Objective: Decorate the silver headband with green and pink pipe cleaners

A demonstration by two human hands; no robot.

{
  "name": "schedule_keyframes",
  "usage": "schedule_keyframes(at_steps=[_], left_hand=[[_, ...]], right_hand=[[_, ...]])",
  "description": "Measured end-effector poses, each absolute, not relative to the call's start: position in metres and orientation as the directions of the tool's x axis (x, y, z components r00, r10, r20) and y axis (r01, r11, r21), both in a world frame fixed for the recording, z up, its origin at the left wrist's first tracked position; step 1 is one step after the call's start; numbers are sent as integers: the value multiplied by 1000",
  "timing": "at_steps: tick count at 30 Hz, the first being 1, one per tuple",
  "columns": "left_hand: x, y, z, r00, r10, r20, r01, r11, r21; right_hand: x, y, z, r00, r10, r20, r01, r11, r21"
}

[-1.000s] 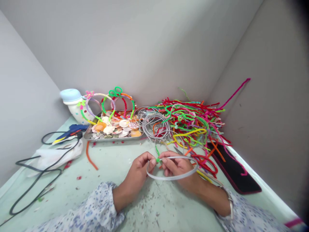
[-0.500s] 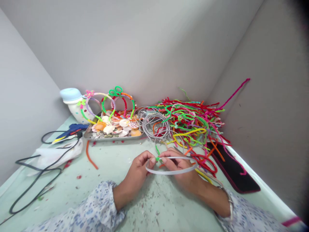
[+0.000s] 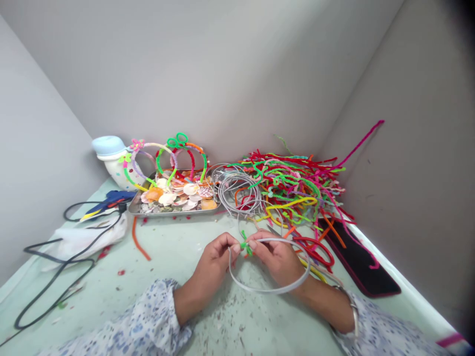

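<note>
Well, left hand (image 3: 208, 262): thumb and forefinger pinched together on a green fuzzy stem (image 3: 244, 245), the sleeve spotted in blue.
Right hand (image 3: 280, 259): just beside it, thumb and fingers gripping the grey hoop (image 3: 260, 290) close to the green stem; a bracelet (image 3: 355, 311) rings the wrist.
Grey hoop: held up over the near middle of the table (image 3: 122, 291), its curve hanging toward the person and passing in front of the right hand; from where I stand, I can't tell whether its ends meet behind the fingers.
Green stem: in the gap between the two thumbs, short bits poking out above and below.
Metal tray (image 3: 173, 214): beyond the left hand, heaped with shells (image 3: 168, 199), fuzzy coloured hoops (image 3: 206, 165) standing at its back.
White container (image 3: 118, 170): tilted, blue-topped, left of those hoops.
Wire coil (image 3: 223, 201): between the tray and a tangled pile of bright stems (image 3: 289, 173).
Black flat case (image 3: 367, 272): on the right, a few stems lying across it.
Orange strip (image 3: 138, 242): alone in front of the tray.
</note>
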State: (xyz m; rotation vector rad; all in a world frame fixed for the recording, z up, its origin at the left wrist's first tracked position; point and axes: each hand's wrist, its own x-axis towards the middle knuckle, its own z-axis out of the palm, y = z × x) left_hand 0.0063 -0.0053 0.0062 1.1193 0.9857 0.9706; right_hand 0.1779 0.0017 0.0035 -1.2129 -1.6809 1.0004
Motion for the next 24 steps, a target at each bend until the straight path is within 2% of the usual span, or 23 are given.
schedule_keyframes(at_steps=[10,20,24], left_hand=[[5,-5,4,277,955,-103,-94,134,987],[5,-2,-1,283,951,-125,-91,157,983],[5,-2,-1,265,959,-96,-102,127,987]], right_hand=[[177,1,4,-196,973,125,305,182,-935],[175,0,2,-193,966,172,297,224,-928],[176,-4,2,-209,952,223,184,262,-947]])
